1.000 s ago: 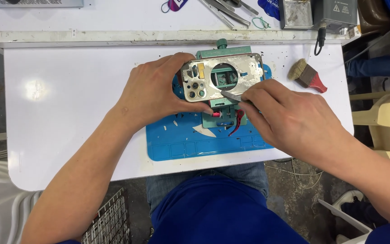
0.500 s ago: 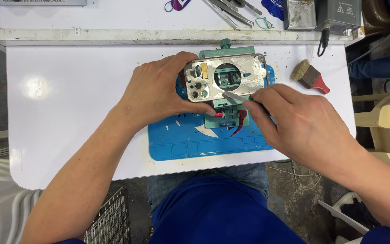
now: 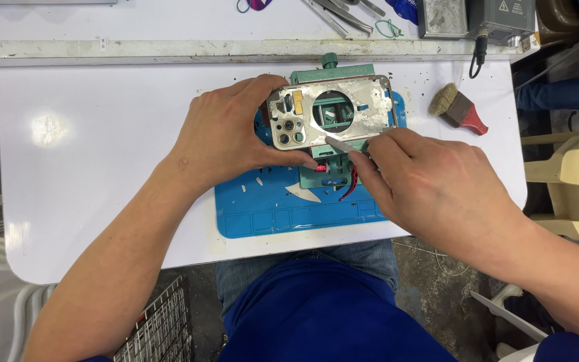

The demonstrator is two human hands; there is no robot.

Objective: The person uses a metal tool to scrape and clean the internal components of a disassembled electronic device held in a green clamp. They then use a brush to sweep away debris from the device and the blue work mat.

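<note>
Left hand (image 3: 226,134) clamped on the camera end of the phone frame (image 3: 333,115), thumb along its lower edge, fingers over the top. Frame lies flat on the green fixture (image 3: 330,171), above the blue mat (image 3: 269,208). Right hand (image 3: 430,181) sits just right of the frame, fingers pinched shut on a thin metal blade (image 3: 336,141); blade tip rests on the frame's lower rail near the round cutout. Both forearms angle in from below.

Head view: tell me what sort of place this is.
Probably a phone repair bench. The left hand steadies a stripped phone frame on a green clamp jig over a blue work mat; the right hand works a thin metal blade; a brush lies nearby.
</note>
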